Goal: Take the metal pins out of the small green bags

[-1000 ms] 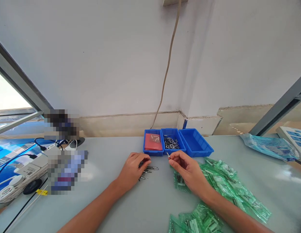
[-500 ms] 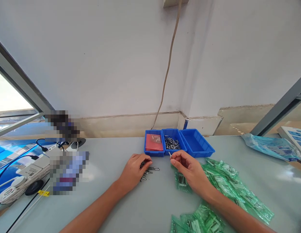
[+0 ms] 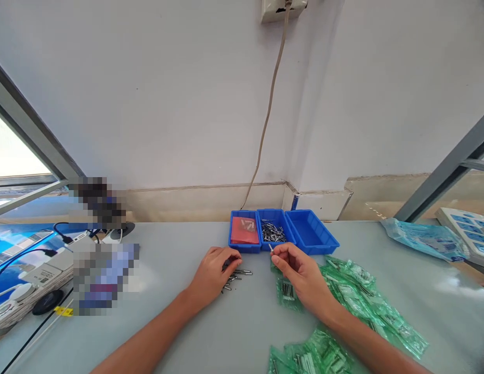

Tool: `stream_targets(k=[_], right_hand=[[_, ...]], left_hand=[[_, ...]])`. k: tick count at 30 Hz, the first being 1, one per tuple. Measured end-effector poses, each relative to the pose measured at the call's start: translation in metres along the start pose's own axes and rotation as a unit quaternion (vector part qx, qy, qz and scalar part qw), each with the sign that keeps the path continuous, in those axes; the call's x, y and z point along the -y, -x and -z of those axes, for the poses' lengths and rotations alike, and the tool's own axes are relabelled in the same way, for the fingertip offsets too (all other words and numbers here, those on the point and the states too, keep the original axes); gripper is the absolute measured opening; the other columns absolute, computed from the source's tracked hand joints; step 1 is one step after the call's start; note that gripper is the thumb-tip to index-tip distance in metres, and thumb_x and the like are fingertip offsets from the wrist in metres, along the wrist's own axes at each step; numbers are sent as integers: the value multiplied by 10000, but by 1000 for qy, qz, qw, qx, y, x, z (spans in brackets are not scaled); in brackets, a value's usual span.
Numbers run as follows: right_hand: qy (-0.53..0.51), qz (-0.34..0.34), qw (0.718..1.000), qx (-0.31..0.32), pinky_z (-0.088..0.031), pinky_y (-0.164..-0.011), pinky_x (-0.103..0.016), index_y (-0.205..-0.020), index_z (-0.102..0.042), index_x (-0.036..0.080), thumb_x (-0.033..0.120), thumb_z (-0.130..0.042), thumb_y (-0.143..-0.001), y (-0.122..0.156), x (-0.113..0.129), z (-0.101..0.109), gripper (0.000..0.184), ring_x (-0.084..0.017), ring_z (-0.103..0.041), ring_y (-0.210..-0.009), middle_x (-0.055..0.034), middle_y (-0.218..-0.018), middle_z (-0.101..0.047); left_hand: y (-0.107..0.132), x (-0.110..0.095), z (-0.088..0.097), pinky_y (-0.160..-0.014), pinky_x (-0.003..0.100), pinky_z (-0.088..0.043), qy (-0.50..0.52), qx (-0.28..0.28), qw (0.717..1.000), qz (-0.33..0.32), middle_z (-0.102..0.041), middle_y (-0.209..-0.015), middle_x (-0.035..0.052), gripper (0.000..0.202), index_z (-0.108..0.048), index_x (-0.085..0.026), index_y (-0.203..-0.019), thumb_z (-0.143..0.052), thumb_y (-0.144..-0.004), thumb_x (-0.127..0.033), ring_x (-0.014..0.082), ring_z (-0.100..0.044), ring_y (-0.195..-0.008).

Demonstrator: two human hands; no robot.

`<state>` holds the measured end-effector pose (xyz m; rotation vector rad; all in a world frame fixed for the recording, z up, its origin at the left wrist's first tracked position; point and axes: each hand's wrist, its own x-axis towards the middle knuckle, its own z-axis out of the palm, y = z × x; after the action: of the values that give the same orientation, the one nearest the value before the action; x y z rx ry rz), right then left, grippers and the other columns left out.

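Note:
My left hand (image 3: 213, 275) rests over a small pile of metal screws or pins (image 3: 237, 276) on the table, fingers curled and pressed together; what they hold is hidden. My right hand (image 3: 300, 275) is closed in a pinch on a small pale metal pin (image 3: 270, 248) whose tip sticks up past the fingertips, in front of the blue bins. The middle blue bin (image 3: 259, 224) holds many similar metal pieces. Below my right wrist lies a green plastic bag (image 3: 290, 304) with several dark screws in it.
A left blue bin (image 3: 230, 239) holds a red packet (image 3: 242, 236); a right blue bin (image 3: 314, 234) stands beside. Several green bags (image 3: 366, 291) lie to the right, more (image 3: 323, 356) at the front. Power strips and cables (image 3: 39, 280) are at left, a blue plastic pack (image 3: 424, 239) at right.
The view has shifted slightly. Both hands keep nearly the same pose and place, the right one still pinching the pin.

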<state>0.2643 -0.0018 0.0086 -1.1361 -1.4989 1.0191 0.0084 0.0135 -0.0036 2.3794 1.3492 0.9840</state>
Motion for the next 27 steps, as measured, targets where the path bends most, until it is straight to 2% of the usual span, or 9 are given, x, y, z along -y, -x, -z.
stream_targets(k=[10, 27], right_hand=[[-12, -7, 1000, 1, -431, -655, -287, -998, -664, 217, 527, -660, -954, 0, -3, -1, 313, -172, -519, -745, -9, -821, -591], [-2, -6, 1000, 6, -436, -650, -284, -994, -690, 220, 552, -643, -957, 1, -2, -2, 337, -171, -529, -749, -19, -848, -641]], left_hand=[[1, -2, 2, -931, 341, -475, 11, -3, 1000, -4, -751, -947, -31, 105, -652, -258, -1020, -577, -1057, -322, 182, -674, -911], [1, -4, 3, -942, 356, -460, 17, 13, 1000, 5, -755, -945, -24, 158, -652, -252, -1009, -543, -1069, -350, 181, -674, -887]])
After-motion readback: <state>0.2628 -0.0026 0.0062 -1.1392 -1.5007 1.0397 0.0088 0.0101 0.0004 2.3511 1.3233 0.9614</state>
